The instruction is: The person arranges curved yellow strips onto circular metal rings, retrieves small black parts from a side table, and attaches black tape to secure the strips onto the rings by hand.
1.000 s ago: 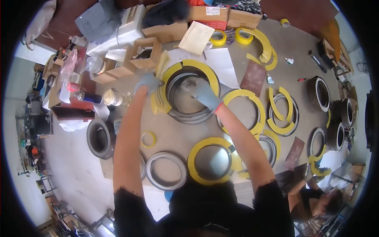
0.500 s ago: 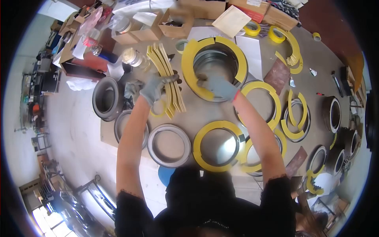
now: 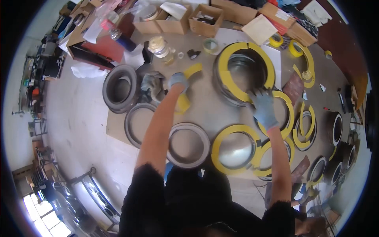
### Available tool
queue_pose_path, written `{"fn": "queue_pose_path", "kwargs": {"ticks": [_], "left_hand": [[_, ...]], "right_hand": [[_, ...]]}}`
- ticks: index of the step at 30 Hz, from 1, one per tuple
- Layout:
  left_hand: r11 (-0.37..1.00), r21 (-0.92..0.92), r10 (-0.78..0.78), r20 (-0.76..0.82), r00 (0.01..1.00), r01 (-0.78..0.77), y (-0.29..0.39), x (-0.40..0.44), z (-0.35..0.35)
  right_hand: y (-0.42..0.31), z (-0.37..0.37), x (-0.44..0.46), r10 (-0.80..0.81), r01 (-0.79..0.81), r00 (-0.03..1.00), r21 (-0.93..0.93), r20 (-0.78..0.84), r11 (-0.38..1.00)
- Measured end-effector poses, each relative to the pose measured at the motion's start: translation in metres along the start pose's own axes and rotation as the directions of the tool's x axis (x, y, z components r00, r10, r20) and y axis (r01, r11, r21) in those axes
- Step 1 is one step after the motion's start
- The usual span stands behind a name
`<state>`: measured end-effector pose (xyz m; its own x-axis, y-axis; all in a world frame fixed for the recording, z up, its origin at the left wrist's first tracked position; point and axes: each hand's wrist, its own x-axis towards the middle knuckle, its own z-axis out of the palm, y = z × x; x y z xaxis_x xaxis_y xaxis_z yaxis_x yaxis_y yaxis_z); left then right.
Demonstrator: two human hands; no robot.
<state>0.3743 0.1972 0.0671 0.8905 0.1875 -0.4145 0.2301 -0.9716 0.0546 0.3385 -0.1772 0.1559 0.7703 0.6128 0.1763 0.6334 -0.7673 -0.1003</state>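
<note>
My left hand, in a grey glove, is closed on a stack of yellow curved strips; the strips stick out above and below the fist. My right hand, also gloved, has its fingers spread over the lower right rim of a large metal ring. Yellow arc pieces lie round the top of that ring, and the fingertips seem to touch them. A crumpled grey glove lies just left of my left hand. Below my right hand is another ring with yellow arcs.
Bare metal rings and more yellow-topped rings lie along the table's near side. Cardboard boxes, a glass jar and tape rolls stand at the back. Another person's hand shows at lower right.
The view has shifted, so the table's things appear further right. My left hand has turned the strip stack. My right hand has moved from the ring's lower left to its lower right, fingers now spread.
</note>
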Motion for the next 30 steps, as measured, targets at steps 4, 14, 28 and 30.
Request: {"fn": "queue_pose_path", "kwargs": {"ticks": [4,14,28,30], "left_hand": [[0.999,-0.032,-0.003,-0.039,0.999,0.002,0.001,0.049,0.031],[0.897,-0.433,-0.031,-0.261,0.965,-0.088,-0.041,-0.083,0.02],[0.198,-0.892,-0.645,0.193,0.739,0.406,-0.293,-0.462,0.155],[0.139,-0.899,-0.687,0.215,0.694,0.416,-0.355,-0.495,0.215]], "right_hand": [[-0.054,-0.014,-0.01,0.111,-0.114,0.983,-0.012,-0.149,0.993],[-0.212,0.068,-0.014,0.007,0.015,0.999,0.518,-0.039,0.855],[-0.312,0.231,0.191,0.382,-0.398,0.907,0.07,0.178,0.915],[-0.318,0.236,0.19,0.533,-0.544,0.818,-0.006,0.215,0.839]]}}
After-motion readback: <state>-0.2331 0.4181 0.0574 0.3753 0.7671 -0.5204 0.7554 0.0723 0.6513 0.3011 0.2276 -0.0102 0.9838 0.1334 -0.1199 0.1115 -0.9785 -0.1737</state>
